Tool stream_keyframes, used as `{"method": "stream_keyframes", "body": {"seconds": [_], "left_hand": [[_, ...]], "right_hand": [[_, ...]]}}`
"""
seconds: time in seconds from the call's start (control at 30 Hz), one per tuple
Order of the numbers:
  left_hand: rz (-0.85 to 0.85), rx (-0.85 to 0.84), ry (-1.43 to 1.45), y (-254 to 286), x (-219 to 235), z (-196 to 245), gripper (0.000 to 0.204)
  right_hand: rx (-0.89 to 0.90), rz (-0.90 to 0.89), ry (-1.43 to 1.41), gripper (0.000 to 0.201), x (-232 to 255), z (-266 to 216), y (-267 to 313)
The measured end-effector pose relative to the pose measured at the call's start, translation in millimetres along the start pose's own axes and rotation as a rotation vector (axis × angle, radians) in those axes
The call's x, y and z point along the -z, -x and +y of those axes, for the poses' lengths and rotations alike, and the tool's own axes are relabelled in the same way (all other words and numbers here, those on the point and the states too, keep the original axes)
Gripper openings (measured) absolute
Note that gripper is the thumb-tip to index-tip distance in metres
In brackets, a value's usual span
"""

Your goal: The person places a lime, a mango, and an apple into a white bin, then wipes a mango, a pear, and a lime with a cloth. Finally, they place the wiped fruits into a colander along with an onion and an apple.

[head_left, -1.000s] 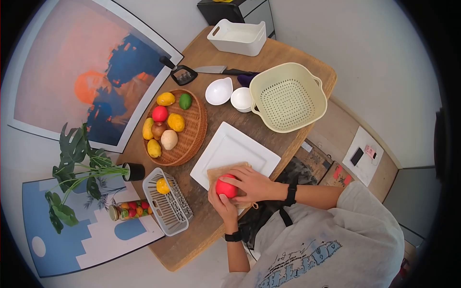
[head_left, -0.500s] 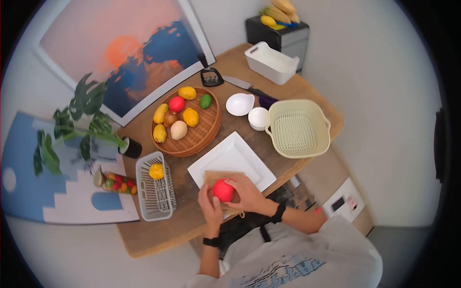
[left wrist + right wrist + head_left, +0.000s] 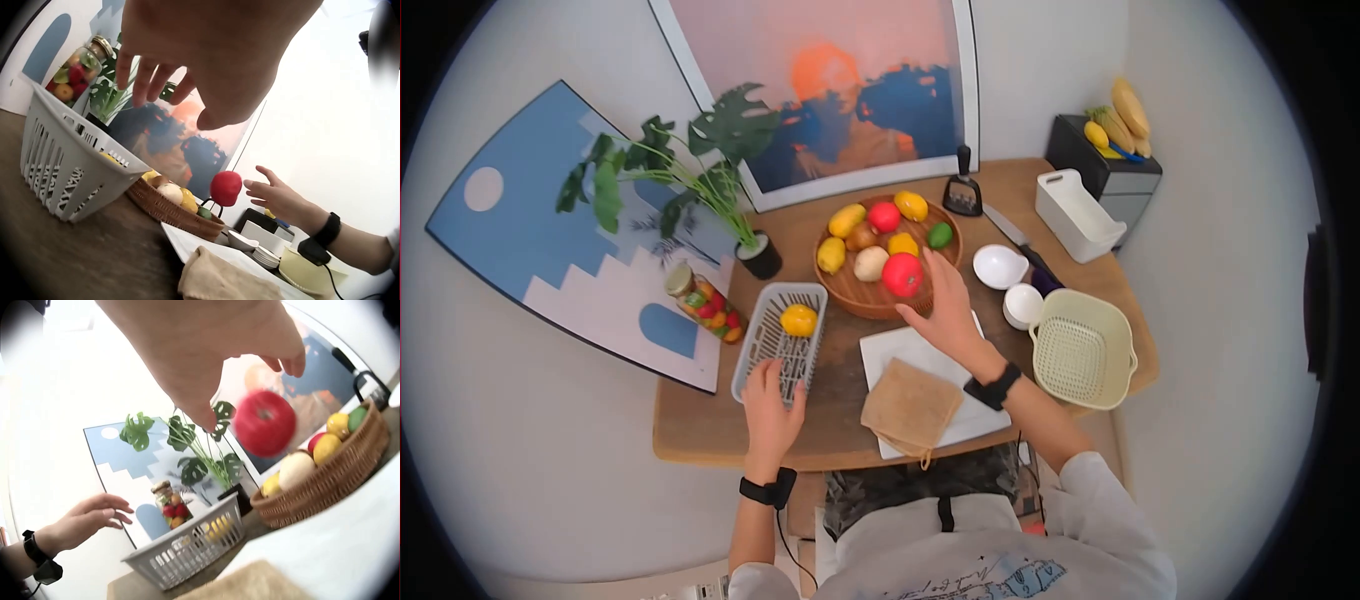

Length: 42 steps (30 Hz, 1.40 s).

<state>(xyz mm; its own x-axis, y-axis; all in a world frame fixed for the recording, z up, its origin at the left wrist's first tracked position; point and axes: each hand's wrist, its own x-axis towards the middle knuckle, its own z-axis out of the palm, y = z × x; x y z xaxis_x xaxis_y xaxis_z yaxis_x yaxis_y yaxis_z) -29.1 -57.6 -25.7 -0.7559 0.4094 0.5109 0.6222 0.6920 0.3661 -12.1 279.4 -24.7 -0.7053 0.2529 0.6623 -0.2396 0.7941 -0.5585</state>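
A red apple [image 3: 902, 275] hangs in the air over the front of the round wicker basket [image 3: 865, 297], blurred in the right wrist view. My right hand [image 3: 950, 318] reaches toward that basket with fingers spread; a gap shows between it and the apple [image 3: 225, 188] in the left wrist view. My left hand [image 3: 772, 415] is over the near end of the grey slatted basket [image 3: 823, 312], fingers loosely bent around nothing. One yellow fruit [image 3: 798, 320] lies in the grey basket. A folded tan cloth [image 3: 912, 405] rests on the white square plate [image 3: 885, 350].
Several fruits fill the wicker basket. To its right are a slicer [image 3: 963, 192], a knife [image 3: 1005, 227], two white bowls, a cream colander [image 3: 1085, 350] and a white bin [image 3: 1075, 215]. A fruit jar [image 3: 708, 308] and potted plant [image 3: 758, 255] stand behind the grey basket.
Both hands were around the apple over the cloth. They have parted: the right hand and apple went forward to the wicker basket, and the left hand moved left. The head view has turned.
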Motion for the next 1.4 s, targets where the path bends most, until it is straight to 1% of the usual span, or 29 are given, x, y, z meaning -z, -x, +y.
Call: {"method": "stream_keyframes", "body": {"seconds": [0.03, 0.1, 0.13, 0.17, 0.23, 0.3, 0.33, 0.37, 0.4, 0.47, 0.53, 0.57, 0.6, 0.67, 0.77, 0.87, 0.9, 1.0, 1.03, 1.13, 1.17, 1.23, 1.27, 1.3, 1.33, 1.4], "left_hand": [[-0.039, -0.006, 0.004, -11, -2, -8, 0.047], [-0.075, 0.003, 0.04, -27, -14, -27, 0.051], [-0.105, 0.014, 0.063, -31, -23, -37, 0.053], [-0.131, 0.013, 0.012, -38, -35, -48, 0.055], [-0.189, 0.01, -0.082, -56, -58, -71, 0.06], [-0.266, -0.068, -0.224, -69, -80, -91, 0.066], [-0.29, -0.118, -0.287, -78, -89, -98, 0.069], [-0.342, -0.151, -0.33, -84, -95, -104, 0.074], [-0.386, -0.19, -0.369, -89, -103, -111, 0.08], [-0.35, -0.231, -0.43, -96, -119, -127, 0.095], [-0.395, -0.159, -0.437, -107, -121, -126, 0.095], [-0.446, -0.147, -0.429, -114, -119, -123, 0.094], [-0.387, -0.202, -0.434, -115, -126, -131, 0.089], [-0.479, -0.158, -0.434, -124, -131, -131, 0.081], [-0.396, -0.242, -0.446, -119, -130, -127, 0.072], [-0.49, -0.123, -0.427, -123, -115, -114, 0.064], [-0.451, -0.127, -0.441, -121, -119, -118, 0.055], [-0.557, -0.087, -0.505, -127, -112, -107, 0.053], [-0.549, -0.107, -0.546, -127, -115, -107, 0.045], [-0.643, -0.126, -0.63, -125, -123, -106, 0.036], [-0.634, -0.143, -0.64, -121, -134, -116, 0.029], [-0.611, -0.074, -0.553, -111, -152, -140, 0.03], [-0.605, -0.042, -0.504, -111, -145, -129, 0.031], [-0.688, 0.043, -0.494, -112, -135, -122, 0.035], [-0.672, 0.051, -0.483, -113, -131, -121, 0.037], [-0.652, 0.073, -0.466, -109, -128, -126, 0.042]], "right_hand": [[0.02, 0.017, -0.026, 0.084, 5, -3, -2], [0.045, 0.027, -0.072, 0.078, 21, -13, 32], [-0.004, 0.013, -0.069, 0.073, 31, -19, 54], [-0.057, -0.003, -0.064, 0.068, 42, -24, 80], [-0.224, -0.02, -0.114, 0.059, 64, -29, 131], [-0.422, -0.033, -0.212, 0.053, 87, -29, 182], [-0.496, -0.043, -0.191, 0.049, 101, -32, 206], [-0.519, -0.001, -0.138, 0.046, 109, -31, 232], [-0.603, -0.022, -0.139, 0.042, 128, -44, 241], [-0.63, -0.071, -0.029, 0.039, 150, -44, 278], [-0.659, -0.081, -0.006, 0.039, 163, -50, 297], [-0.662, -0.099, -0.006, 0.039, 167, -50, 301], [-0.666, -0.117, -0.018, 0.038, 169, -53, 295], [-0.671, -0.181, -0.059, 0.038, 165, -62, 282], [-0.518, -0.192, -0.116, 0.038, 133, -52, 267], [-0.346, -0.284, -0.147, 0.037, 115, -68, 231], [-0.322, -0.296, -0.172, 0.035, 110, -78, 220], [-0.17, -0.381, -0.151, 0.038, 100, -101, 199], [-0.129, -0.381, -0.154, 0.037, 94, -100, 199], [-0.144, -0.373, -0.179, 0.035, 90, -102, 201], [-0.139, -0.37, -0.171, 0.034, 89, -100, 205], [-0.133, -0.365, -0.147, 0.032, 94, -91, 213], [-0.16, -0.354, -0.118, 0.032, 99, -87, 216], [-0.192, -0.346, -0.089, 0.031, 104, -85, 220], [-0.23, -0.339, -0.061, 0.031, 110, -84, 225], [-0.243, -0.31, -0.033, 0.03, 115, -77, 230]]}}
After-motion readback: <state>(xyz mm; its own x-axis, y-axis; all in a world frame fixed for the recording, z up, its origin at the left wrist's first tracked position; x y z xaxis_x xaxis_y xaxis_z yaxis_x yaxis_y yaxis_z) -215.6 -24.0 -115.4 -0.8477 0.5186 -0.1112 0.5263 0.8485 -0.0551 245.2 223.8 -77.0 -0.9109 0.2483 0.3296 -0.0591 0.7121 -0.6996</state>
